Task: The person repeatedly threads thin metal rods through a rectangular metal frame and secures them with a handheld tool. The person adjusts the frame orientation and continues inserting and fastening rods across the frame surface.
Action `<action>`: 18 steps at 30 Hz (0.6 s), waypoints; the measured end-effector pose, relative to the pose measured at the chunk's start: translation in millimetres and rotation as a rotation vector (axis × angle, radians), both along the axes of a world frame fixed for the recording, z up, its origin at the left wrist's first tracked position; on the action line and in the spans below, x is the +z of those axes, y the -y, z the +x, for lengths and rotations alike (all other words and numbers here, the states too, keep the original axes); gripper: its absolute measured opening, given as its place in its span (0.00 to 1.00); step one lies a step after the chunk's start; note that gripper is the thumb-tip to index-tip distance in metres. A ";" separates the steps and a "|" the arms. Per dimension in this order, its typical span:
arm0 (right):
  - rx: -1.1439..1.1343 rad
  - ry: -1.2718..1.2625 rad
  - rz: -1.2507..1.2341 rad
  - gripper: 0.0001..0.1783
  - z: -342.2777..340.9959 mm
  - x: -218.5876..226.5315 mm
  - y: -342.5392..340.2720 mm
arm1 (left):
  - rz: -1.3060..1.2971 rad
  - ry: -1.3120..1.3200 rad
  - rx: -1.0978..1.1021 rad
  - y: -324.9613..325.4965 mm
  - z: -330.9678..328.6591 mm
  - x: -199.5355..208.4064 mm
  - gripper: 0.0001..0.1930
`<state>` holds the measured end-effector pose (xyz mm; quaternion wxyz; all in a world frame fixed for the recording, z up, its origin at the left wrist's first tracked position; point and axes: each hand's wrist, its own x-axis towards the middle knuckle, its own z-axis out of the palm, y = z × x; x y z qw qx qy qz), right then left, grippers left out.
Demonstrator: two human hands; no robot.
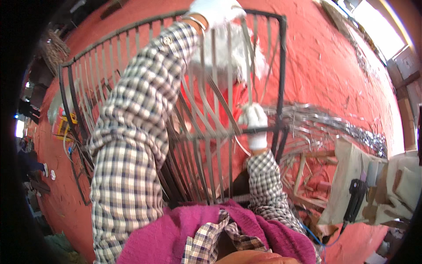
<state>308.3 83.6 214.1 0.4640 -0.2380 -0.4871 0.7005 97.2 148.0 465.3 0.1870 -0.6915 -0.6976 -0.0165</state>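
A dark metal frame [282,57] stands tilted before me, with grey flat strips [214,57] running between its top and middle rails. My left hand [215,12], in a white glove, is closed over the top rail at the upper edge of the picture; its fingers are partly hidden. Lower and to the right, my right hand [255,118], also gloved in white, is closed around a grey strip [250,79] just above the middle rail [259,130]. Several loose strip ends [220,101] hang slanting through the frame to the left of that hand.
Behind the frame lies a whitish bundle [228,55] on the red floor [334,66]. A heap of shiny strips [325,123] lies to the right. Near it, a black corded tool [355,198] rests on a cloth-covered stand [340,176]. A yellow-and-red object [66,125] is at left.
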 end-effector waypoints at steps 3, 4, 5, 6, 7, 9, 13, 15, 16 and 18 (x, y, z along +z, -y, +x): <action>0.134 0.327 -0.224 0.13 80.6 -42.4 103.8 | -0.113 0.036 0.338 7.2 -6.6 -11.0 0.19; 0.178 0.287 -0.256 0.14 105.8 -51.3 138.4 | 0.052 0.202 0.132 16.2 -12.3 -21.7 0.20; 0.184 0.379 -0.376 0.15 123.6 -57.3 162.9 | 0.228 0.364 -0.073 22.5 -18.7 -31.8 0.21; 0.167 0.314 -0.321 0.15 137.5 -62.3 178.5 | 0.081 0.195 0.311 22.4 -25.5 -40.5 0.23; 0.150 0.325 -0.328 0.16 150.4 -62.7 191.4 | 0.139 0.110 0.302 23.5 -32.2 -55.1 0.23; 0.128 0.303 -0.366 0.16 162.2 -60.9 202.5 | 0.269 -0.082 0.280 22.2 -48.5 -73.4 0.23; 0.147 0.384 -0.417 0.16 157.7 -53.8 189.5 | 0.222 0.330 0.209 -0.7 -50.9 -59.9 0.23; 0.140 0.407 -0.391 0.15 155.7 -52.1 182.8 | 0.242 0.522 -0.238 8.3 -21.2 -47.5 0.24; 0.148 0.442 -0.406 0.15 155.4 -50.9 180.0 | -0.018 1.071 -0.454 16.3 2.5 -49.2 0.26; 0.139 0.421 -0.406 0.11 157.3 -51.3 178.2 | -0.363 1.247 -0.704 38.9 75.0 -81.8 0.21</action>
